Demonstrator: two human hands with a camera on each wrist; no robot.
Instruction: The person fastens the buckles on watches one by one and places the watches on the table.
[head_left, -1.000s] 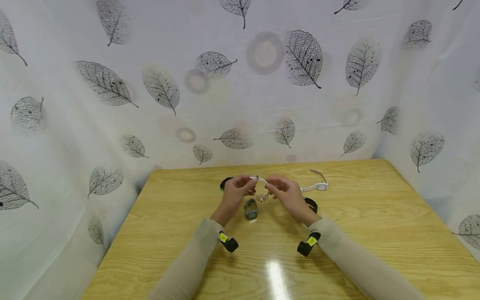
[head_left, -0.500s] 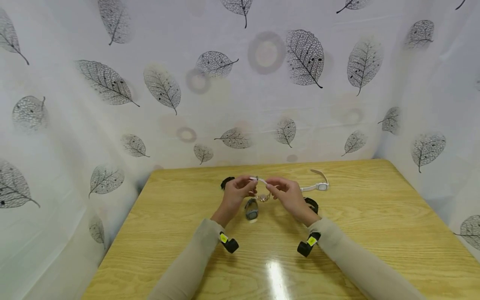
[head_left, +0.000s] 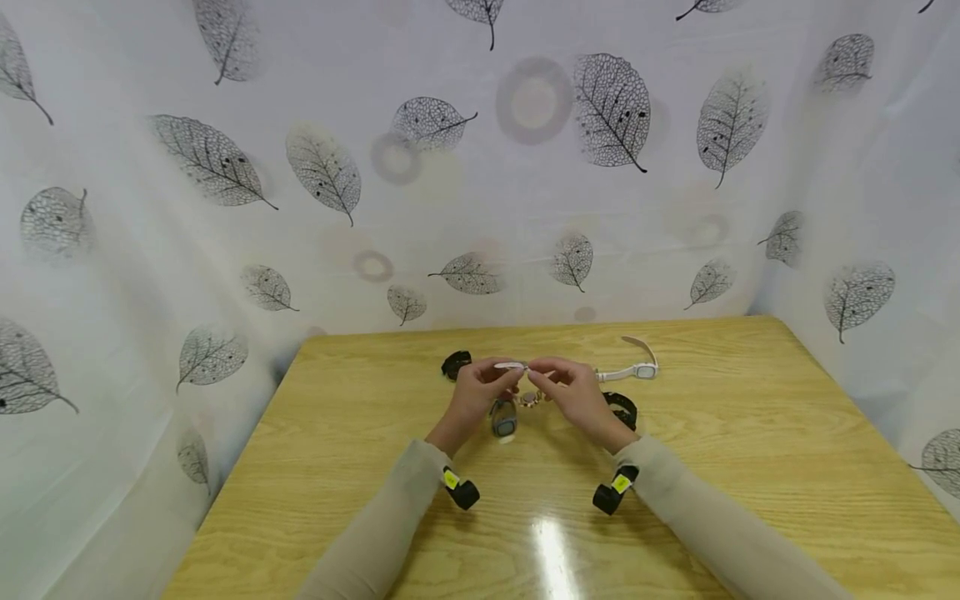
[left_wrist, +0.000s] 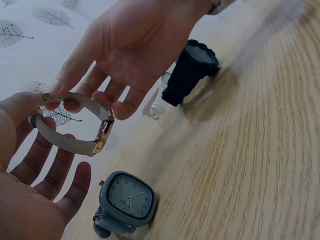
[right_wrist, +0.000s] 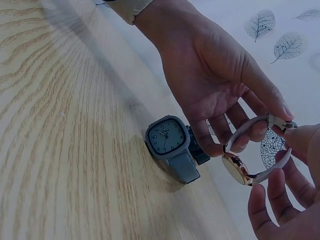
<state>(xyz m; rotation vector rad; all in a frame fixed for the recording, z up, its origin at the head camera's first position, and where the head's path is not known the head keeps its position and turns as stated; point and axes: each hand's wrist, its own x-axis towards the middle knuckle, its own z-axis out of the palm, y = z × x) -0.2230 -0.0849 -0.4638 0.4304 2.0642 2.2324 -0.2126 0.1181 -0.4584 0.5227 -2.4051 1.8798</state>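
Between my hands hangs a wristwatch with a rose-gold case (left_wrist: 103, 131) and a pale strap (left_wrist: 65, 141) bent into a loop. In the head view its dial (head_left: 530, 400) is below my fingertips. My left hand (head_left: 476, 393) pinches one strap end between thumb and fingers. My right hand (head_left: 579, 397) pinches the other strap part by the buckle (right_wrist: 289, 125), where the two ends meet. Whether the strap is fastened cannot be told. Just under the hands, a grey square-faced watch (left_wrist: 131, 199) sits on the table, apart from them.
A black watch (head_left: 621, 410) stands beside my right wrist, and another black watch (head_left: 455, 364) is behind my left hand. Farther back on the right lies a white watch (head_left: 644, 372) with its strap spread. A leaf-patterned curtain (head_left: 480, 192) encloses the wooden table (head_left: 360, 417).
My fingertips have come closer together, drawing the strap ends to each other. A white strap end now points left across my left fingers. The other watches stay put.
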